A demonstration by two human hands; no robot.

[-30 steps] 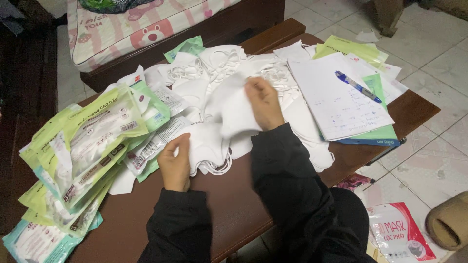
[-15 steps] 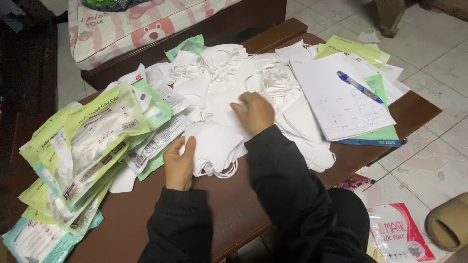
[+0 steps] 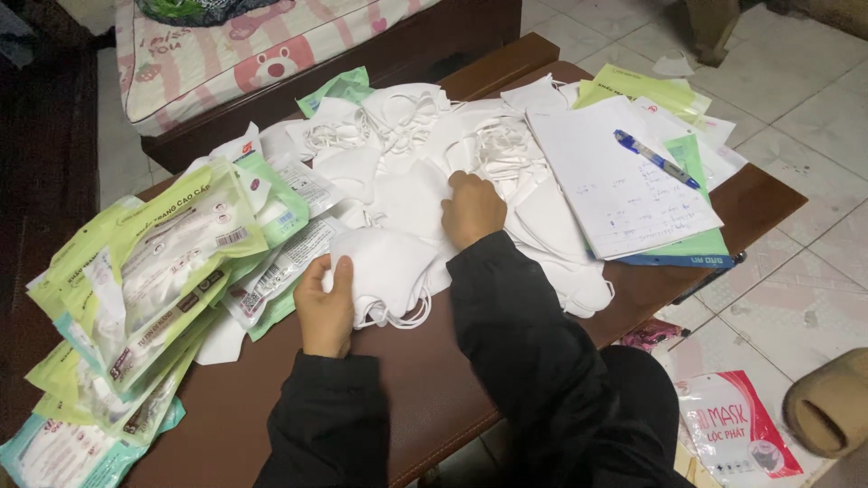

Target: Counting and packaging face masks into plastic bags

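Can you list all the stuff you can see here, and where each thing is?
white face masks: a loose pile, too many to count, white, middle of the table
small stack of masks: one, white, near table edge, under the left hand
packaged masks: many, green and clear packets, left side of the table
sheet of paper: one, white with writing, right side of the table
pen: one, blue, lying on the paper
table: one, dark brown wood
cushion: one, pink with a bear picture, behind the table
mask packet: one, red and white, on the tiled floor at right
left hand: holds the small stack
right hand: rests on the loose pile
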